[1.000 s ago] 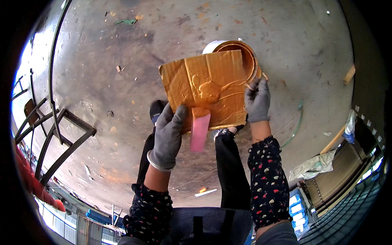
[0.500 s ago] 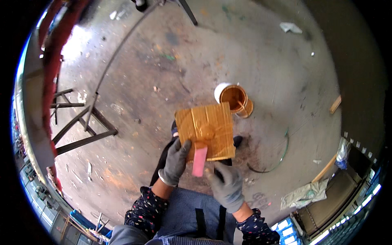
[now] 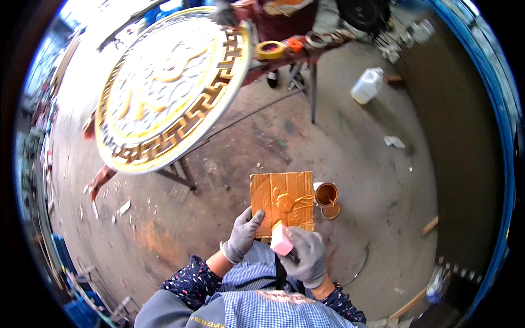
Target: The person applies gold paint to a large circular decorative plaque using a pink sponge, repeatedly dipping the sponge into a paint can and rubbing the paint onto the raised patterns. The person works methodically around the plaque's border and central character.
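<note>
My left hand [image 3: 244,234], in a grey glove, grips the lower left edge of a square of cardboard [image 3: 263,191], thumb on top. Wet gold-orange paint coats the cardboard, with a thicker puddle and drips near its middle. Between the thumb and fingers of my gloved right hand [image 3: 307,256] is a pink sponge block [image 3: 281,242]. Its far end is stained with paint and lies at the cardboard's lower edge. Just right of the cardboard, an open paint can [image 3: 326,194] with orange-brown paint inside stands on the floor.
A large round relief panel [image 3: 180,82], white and gold, rests on supports at upper left; a dark gloved hand [image 3: 224,13] is at its far rim. Tape rolls [image 3: 270,50] lie on a narrow ledge. A white jug [image 3: 367,86] and scraps of wood [image 3: 430,225] are on the right.
My right hand has taken hold of the pink sponge, which lay on the cardboard's lower edge before. The view has tilted up, bringing the round panel into sight.
</note>
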